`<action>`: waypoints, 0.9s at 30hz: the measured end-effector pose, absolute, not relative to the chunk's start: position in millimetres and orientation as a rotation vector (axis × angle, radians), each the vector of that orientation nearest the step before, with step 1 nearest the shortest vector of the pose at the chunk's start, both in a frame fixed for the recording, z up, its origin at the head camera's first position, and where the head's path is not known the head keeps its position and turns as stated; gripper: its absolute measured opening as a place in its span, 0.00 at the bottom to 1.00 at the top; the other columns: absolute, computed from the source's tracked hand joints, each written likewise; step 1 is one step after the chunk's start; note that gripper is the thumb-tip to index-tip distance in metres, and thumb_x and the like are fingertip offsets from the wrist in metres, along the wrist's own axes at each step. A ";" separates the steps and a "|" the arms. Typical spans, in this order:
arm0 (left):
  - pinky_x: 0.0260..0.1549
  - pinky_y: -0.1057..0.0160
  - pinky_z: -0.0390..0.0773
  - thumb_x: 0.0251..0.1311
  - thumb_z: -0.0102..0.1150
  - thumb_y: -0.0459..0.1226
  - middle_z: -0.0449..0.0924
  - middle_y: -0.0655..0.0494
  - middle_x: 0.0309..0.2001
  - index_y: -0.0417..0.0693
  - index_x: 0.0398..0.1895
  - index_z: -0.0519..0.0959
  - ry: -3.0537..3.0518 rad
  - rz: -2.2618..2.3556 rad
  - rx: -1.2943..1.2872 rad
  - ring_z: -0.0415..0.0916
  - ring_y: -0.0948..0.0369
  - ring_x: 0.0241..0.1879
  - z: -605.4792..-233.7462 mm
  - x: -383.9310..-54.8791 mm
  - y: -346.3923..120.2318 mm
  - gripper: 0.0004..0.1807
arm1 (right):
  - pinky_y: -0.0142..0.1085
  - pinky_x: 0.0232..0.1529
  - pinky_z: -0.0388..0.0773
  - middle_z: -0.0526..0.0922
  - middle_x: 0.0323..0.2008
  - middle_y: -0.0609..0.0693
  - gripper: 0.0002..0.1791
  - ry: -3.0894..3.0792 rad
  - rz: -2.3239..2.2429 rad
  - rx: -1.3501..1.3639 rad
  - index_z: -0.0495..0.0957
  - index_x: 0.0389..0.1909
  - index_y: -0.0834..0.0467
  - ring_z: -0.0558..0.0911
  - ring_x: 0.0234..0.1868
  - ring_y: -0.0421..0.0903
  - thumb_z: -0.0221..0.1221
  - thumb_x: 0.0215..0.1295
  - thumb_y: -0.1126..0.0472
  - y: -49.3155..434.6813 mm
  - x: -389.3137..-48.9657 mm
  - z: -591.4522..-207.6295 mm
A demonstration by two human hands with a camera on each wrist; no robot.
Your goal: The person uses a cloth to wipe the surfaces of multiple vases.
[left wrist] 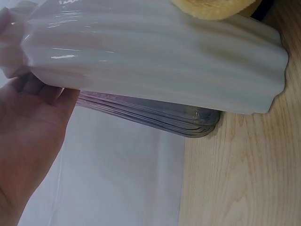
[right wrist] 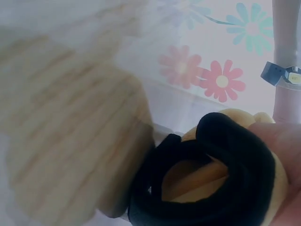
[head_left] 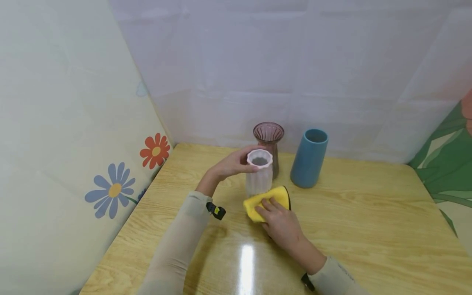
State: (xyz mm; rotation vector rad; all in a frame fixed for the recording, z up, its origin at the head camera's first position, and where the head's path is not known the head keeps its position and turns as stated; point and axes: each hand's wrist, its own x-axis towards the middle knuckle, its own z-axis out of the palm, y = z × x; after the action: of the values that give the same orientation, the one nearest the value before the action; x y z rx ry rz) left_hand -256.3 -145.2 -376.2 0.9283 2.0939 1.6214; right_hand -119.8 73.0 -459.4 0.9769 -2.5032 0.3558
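A white fluted vase (head_left: 259,180) stands on the wooden table, its scalloped rim facing up. My left hand (head_left: 236,163) grips it near the top, thumb on the near side and fingers round the back. In the left wrist view the hand (left wrist: 35,127) holds the neck of the glossy vase (left wrist: 155,56). My right hand (head_left: 283,224) holds a folded yellow cloth (head_left: 271,200) with dark edging against the vase's lower right side. The right wrist view shows the cloth's black edge (right wrist: 244,174) curled in a loop, with part of the right hand (right wrist: 289,160) beside it.
Just behind the white vase stands a purple ribbed glass vase (head_left: 268,133). To its right is a tall blue vase (head_left: 309,159). The wooden table (head_left: 368,217) ends at a pale wall sheet (head_left: 228,73), and a flower-printed sheet (head_left: 66,123) borders the left.
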 end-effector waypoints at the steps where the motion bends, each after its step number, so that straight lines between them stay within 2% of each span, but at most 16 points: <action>1: 0.63 0.50 0.74 0.62 0.70 0.44 0.71 0.46 0.66 0.49 0.77 0.61 2.089 1.622 0.929 0.71 0.50 0.65 -376.2 -256.6 -145.5 0.42 | 0.50 0.43 0.86 0.85 0.55 0.57 0.28 -2.522 0.359 0.974 0.85 0.53 0.53 0.84 0.53 0.60 0.79 0.47 0.60 72.8 -119.6 -458.4; 10: 0.63 0.51 0.75 0.64 0.68 0.39 0.71 0.45 0.66 0.46 0.77 0.61 2.059 1.695 0.928 0.71 0.50 0.65 -379.0 -253.8 -145.9 0.40 | 0.51 0.43 0.86 0.86 0.54 0.55 0.28 -2.550 0.437 0.934 0.86 0.53 0.53 0.85 0.53 0.57 0.78 0.47 0.59 81.8 -113.4 -438.7; 16: 0.67 0.50 0.70 0.62 0.67 0.35 0.70 0.48 0.68 0.45 0.77 0.60 2.242 1.707 0.894 0.70 0.52 0.66 -375.5 -241.9 -141.2 0.41 | 0.51 0.42 0.86 0.86 0.53 0.56 0.30 -2.411 0.449 0.870 0.86 0.53 0.53 0.86 0.52 0.57 0.80 0.43 0.61 101.1 -109.7 -421.4; 19: 0.65 0.50 0.72 0.61 0.70 0.39 0.72 0.51 0.66 0.45 0.75 0.63 2.375 1.668 0.815 0.73 0.54 0.64 -370.4 -234.5 -136.0 0.40 | 0.52 0.41 0.86 0.86 0.53 0.58 0.32 -2.323 0.461 0.875 0.85 0.54 0.55 0.86 0.52 0.58 0.80 0.41 0.63 108.1 -109.1 -412.3; 24: 0.55 0.53 0.80 0.58 0.73 0.47 0.77 0.54 0.59 0.45 0.74 0.65 2.519 1.597 0.673 0.77 0.56 0.57 -362.5 -224.9 -127.9 0.43 | 0.51 0.39 0.86 0.85 0.54 0.59 0.34 -2.161 0.454 0.923 0.84 0.55 0.57 0.85 0.52 0.61 0.79 0.39 0.67 111.4 -112.2 -400.2; 27: 0.51 0.55 0.81 0.57 0.74 0.49 0.78 0.54 0.56 0.44 0.73 0.65 2.570 1.542 0.632 0.78 0.56 0.54 -360.2 -224.0 -125.3 0.44 | 0.51 0.38 0.86 0.85 0.54 0.60 0.35 -2.087 0.428 0.944 0.84 0.55 0.58 0.85 0.53 0.62 0.80 0.38 0.67 109.3 -116.0 -395.0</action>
State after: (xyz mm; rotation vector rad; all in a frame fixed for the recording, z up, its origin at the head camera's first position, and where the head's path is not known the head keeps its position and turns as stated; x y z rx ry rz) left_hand -224.0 -125.3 -360.2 0.6320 2.5696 1.5418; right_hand -116.0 109.3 -395.0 0.9436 -2.0871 0.4275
